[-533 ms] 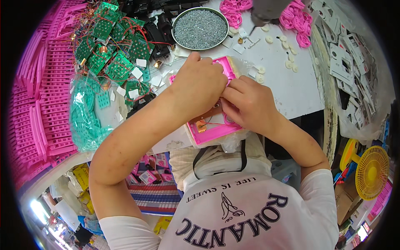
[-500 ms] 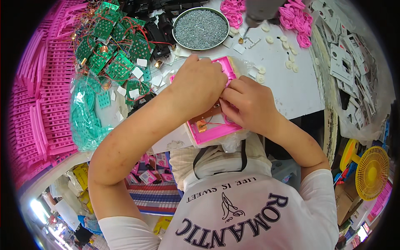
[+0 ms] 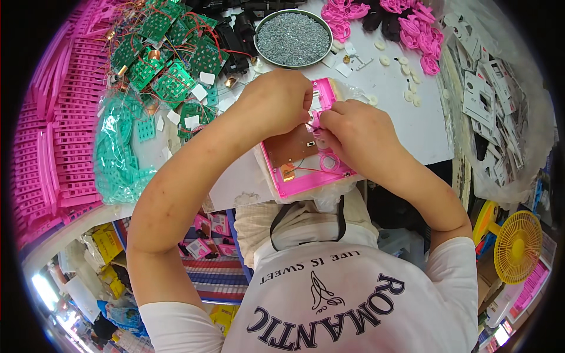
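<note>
Left hand point(image 3: 281, 101) and right hand point(image 3: 358, 130) meet over a flat pink plastic housing shell point(image 3: 297, 159) lying open-side up at the near edge of the white desk point(image 3: 412, 126), partly overhanging toward the person's lap. Both grips are closed, fingertips pinching a small pink part at the shell's upper middle; which hand really holds it is hard to tell. Round metal pan of grey screws point(image 3: 293, 30) sits just beyond the hands. Green circuit boards with red wires point(image 3: 170, 65) crowd the left, teal keypad sheets point(image 3: 120, 156) beside stacked pink grille panels point(image 3: 56, 135). Open room only right of the shell; loose white discs point(image 3: 406, 76) there. Yellow fan point(image 3: 517, 247) off the desk's right edge.
</note>
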{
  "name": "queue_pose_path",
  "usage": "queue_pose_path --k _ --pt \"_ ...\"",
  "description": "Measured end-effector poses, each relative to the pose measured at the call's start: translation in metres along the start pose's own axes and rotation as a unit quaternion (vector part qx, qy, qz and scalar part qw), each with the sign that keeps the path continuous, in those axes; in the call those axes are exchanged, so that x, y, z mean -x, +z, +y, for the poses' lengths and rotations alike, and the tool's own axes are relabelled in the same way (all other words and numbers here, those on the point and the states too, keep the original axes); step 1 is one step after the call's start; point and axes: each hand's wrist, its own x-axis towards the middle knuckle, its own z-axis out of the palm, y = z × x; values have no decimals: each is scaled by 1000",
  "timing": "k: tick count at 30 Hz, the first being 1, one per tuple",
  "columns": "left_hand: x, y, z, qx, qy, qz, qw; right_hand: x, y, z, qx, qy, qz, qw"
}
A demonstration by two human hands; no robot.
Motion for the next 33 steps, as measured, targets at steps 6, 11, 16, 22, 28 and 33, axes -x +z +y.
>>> queue_pose_path --k 6,11,16,22,28,33 --pt "0 -2 -3 51 0 -23 998 -8 -10 -7 31 32 -87 995" --pt "2 0 -8 62 17 -11 998 -16 -17 -20 124 -1 -137 983" --pt "5 6 -18 85 51 21 995 -24 -13 -32 193 -39 -152 968" --pt "10 12 -19 84 49 37 995 -20 -10 -34 216 -48 -203 954" --pt "15 31 -28 101 116 140 978 -24 -22 -9 44 -49 -77 995" --pt "16 30 -28 112 108 131 979 -19 -9 -2 81 -39 -66 994"
